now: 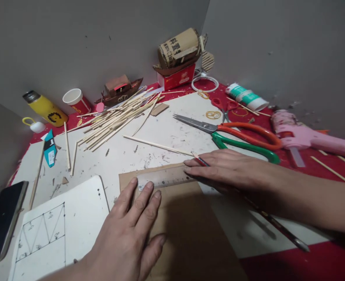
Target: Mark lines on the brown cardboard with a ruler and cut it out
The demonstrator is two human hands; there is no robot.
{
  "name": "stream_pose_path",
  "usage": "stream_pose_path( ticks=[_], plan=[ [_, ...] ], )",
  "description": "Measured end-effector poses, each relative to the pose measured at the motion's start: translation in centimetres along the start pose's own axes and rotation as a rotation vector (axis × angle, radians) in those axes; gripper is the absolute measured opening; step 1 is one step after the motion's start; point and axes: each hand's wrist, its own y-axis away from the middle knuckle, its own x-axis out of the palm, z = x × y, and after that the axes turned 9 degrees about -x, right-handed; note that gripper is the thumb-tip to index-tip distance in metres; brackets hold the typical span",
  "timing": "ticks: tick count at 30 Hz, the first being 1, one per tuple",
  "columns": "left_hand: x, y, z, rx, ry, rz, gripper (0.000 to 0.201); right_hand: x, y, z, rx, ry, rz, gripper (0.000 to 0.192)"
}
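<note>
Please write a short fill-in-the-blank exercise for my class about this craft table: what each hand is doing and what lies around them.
1. The left hand presses a clear ruler onto a sheet of brown ____.
2. The scissors beyond the right hand have one orange handle and one ____ handle.
3. The sketch on the white paper shows a frame filled with ____.
4. The bottle lying at the back left is ____.

Missing words: cardboard; green; triangles; yellow

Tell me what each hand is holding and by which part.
The left hand presses its fingertips on the ruler's left end, pinning it to the cardboard. The right hand holds the ruler's right end.
</note>
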Motion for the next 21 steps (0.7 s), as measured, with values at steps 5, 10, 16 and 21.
stream_pose_path(
  ticks=[5,10,16,21],
  plan=[
    [0.2,-0.2,0.2,0.024,-0.043,-0.024,0.062,-0.7,0.4,0.1,0.022,-0.056,-0.008,0.051],
    [0.5,-0.1,0.3,0.045,-0.076,-0.079,0.058,-1.0,0.4,0.5,0.011,-0.075,0.011,0.054],
    [0.4,0.0,0.3,0.094,-0.095,-0.116,0.052,-1.1,0.3,0.5,0.074,-0.161,0.021,0.051],
    [0.3,0.2,0.5,0.06,-0.087,-0.123,0.054,-0.2,-0.3,1.0,0.133,-0.255,-0.08,0.036]
  ],
)
